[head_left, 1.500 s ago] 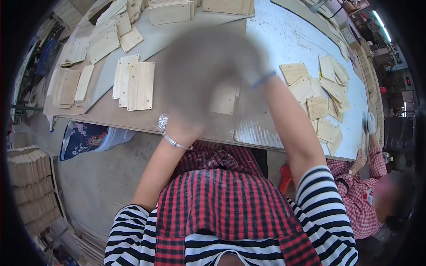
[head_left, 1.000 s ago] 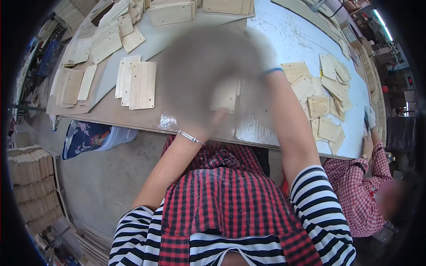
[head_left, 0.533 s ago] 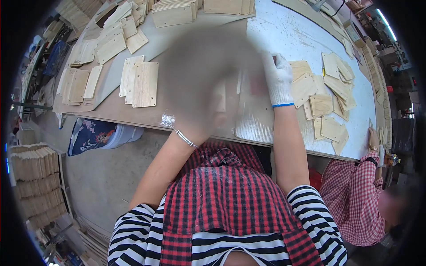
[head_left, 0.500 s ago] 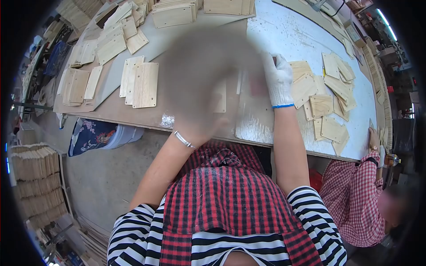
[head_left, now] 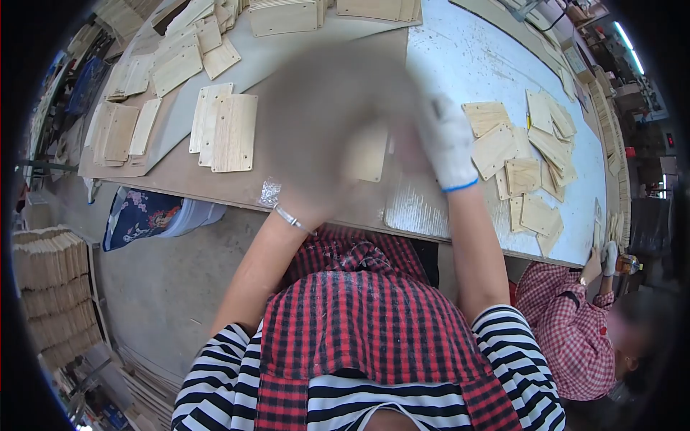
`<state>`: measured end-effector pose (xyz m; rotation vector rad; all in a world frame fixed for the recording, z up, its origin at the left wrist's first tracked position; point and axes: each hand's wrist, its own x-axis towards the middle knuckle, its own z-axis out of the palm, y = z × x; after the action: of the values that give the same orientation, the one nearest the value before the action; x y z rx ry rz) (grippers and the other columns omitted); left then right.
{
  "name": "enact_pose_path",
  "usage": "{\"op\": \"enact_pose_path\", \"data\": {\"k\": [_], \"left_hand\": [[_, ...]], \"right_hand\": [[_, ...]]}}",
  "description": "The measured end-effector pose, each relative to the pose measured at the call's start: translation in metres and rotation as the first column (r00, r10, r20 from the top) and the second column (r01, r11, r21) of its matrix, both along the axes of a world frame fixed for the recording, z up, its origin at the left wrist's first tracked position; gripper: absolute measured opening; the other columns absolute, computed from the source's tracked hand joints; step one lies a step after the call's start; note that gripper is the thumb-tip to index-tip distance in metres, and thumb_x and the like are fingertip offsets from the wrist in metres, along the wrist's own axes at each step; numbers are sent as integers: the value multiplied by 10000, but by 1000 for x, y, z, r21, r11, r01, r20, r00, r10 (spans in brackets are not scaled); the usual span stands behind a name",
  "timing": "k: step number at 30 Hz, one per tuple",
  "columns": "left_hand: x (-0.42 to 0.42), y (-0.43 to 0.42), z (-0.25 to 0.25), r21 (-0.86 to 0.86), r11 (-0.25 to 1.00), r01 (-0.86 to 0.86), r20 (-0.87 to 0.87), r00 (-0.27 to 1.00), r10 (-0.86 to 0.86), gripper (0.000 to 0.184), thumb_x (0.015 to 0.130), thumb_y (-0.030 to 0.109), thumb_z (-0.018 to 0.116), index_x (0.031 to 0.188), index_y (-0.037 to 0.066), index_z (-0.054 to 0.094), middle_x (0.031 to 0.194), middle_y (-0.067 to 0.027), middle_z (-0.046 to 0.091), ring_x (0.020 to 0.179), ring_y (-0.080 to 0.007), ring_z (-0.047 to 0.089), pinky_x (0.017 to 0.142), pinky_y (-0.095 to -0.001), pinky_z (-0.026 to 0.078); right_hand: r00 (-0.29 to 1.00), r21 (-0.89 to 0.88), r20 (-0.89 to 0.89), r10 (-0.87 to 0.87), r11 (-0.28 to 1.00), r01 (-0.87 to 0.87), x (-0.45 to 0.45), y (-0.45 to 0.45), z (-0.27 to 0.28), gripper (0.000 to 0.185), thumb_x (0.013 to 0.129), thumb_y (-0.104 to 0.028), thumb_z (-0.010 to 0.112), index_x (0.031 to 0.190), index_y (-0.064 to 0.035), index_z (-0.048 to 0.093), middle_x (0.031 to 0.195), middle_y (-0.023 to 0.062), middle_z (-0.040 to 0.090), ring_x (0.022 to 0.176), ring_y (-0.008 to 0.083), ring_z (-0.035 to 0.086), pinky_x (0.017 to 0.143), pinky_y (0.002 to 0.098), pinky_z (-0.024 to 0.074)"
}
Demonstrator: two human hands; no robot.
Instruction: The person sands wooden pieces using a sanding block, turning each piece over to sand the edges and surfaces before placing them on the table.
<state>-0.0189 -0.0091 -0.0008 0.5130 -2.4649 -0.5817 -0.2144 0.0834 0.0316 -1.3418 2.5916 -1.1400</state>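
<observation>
1. A thin, pale wooden plate (head_left: pixel 370 154), flat with a hole near its lower edge, lies on the brown, smooth-topped worktable (head_left: pixel 180 172), partly hidden by a grey blur.
2. The left hand (head_left: pixel 310 203), bare with a silvery bracelet (head_left: pixel 291 218) at the wrist, is just left of and nearer the wearer than that plate; the blur covers its fingers, so I cannot tell whether they are apart, together or clamped.
3. The right hand (head_left: pixel 450 147), in a white knitted glove with a blue cuff edge, is right of the plate, beside a blurred reddish shape (head_left: pixel 410 147); its grip cannot be made out.
4. Left of the plate, overlapping rectangular boards (head_left: pixel 233 135) show wood grain and small corner holes.
5. Right of the plate, past the glove, similar loose boards (head_left: pixel 522 176) fan across a whitish, speckled surface (head_left: pixel 496 65).
6. Nearer the wearer and right of the plate, a shiny, streaked patch (head_left: pixel 417 212) catches light.
</observation>
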Motion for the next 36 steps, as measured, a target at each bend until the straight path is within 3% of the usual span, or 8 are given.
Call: {"op": "enact_pose_path", "data": {"k": [5, 11, 14, 17, 24, 27, 33, 36], "left_hand": [[11, -3, -1, 100, 994, -37, -98, 994, 47, 340, 770, 151, 655, 1078, 21, 595, 1017, -127, 619, 936, -284, 585, 834, -391, 460], [17, -4, -8, 51, 997, -56, -47, 997, 58, 336, 794, 106, 623, 1109, 3, 571, 1060, -141, 603, 977, -287, 576, 848, -380, 460], [29, -8, -2, 105, 994, -17, -75, 997, 24, 370, 809, 89, 590, 1160, -13, 530, 1105, -152, 582, 1013, -289, 561, 873, -365, 451], [34, -4, 7, 283, 959, -33, -169, 982, 83, 446, 828, 88, 556, 1246, -29, 453, 1159, -162, 560, 1060, -292, 544, 911, -356, 434], [-24, 24, 4, 39, 995, -87, -73, 993, 89, 413, 832, 116, 525, 1208, -39, 449, 1145, -182, 570, 1060, -299, 560, 908, -363, 440], [-18, 23, 34, -53, 989, -136, -149, 981, 127, 345, 821, 123, 525, 1130, -30, 525, 1095, -191, 596, 1031, -301, 579, 885, -364, 456], [23, -18, 18, 64, 996, -54, 218, 975, 39, 448, 838, 38, 401, 1278, -42, 436, 1208, -194, 557, 1147, -227, 521, 969, -313, 391], [23, -16, 1, 234, 969, -76, 258, 966, 14, 509, 839, 8, 390, 1344, -45, 373, 1254, -197, 530, 1176, -221, 502, 987, -305, 379]], "right_hand": [[889, 390, -207, 409, 868, -308, 47, -30, -3, 334, 818, -246, 573, 1068, -25, 594, 842, 170, 646, 860, 323, 629, 822, 371, 486], [920, 194, -282, 270, 956, -221, -21, -100, -11, 331, 810, -214, 568, 1075, -18, 593, 871, 150, 658, 901, 319, 626, 891, 381, 458], [863, -181, -120, 490, 844, -504, -7, -68, -20, 330, 806, -197, 565, 1079, -14, 592, 885, 141, 663, 921, 318, 625, 925, 386, 444], [476, 510, -663, 577, 814, -277, 56, -30, -6, 277, 869, -147, 486, 1057, 11, 616, 922, 93, 663, 887, 230, 626, 899, 356, 451], [972, 22, -104, 211, 977, -210, -22, -101, -18, 291, 887, -181, 485, 1063, 13, 614, 887, 85, 665, 848, 193, 614, 820, 320, 470], [928, -258, 355, 113, 966, -18, -36, -85, -5, 298, 895, -195, 485, 1066, 13, 613, 872, 82, 665, 832, 177, 610, 786, 304, 477], [796, -164, 605, -5, 978, 131, 13, -28, 21, 320, 913, -262, 494, 1062, -5, 613, 925, 87, 662, 824, 149, 593, 730, 272, 475], [973, -474, 76, 218, 866, -157, 44, -36, 8, 343, 886, -284, 519, 1064, -4, 609, 941, 117, 659, 871, 210, 612, 769, 319, 484]]}}
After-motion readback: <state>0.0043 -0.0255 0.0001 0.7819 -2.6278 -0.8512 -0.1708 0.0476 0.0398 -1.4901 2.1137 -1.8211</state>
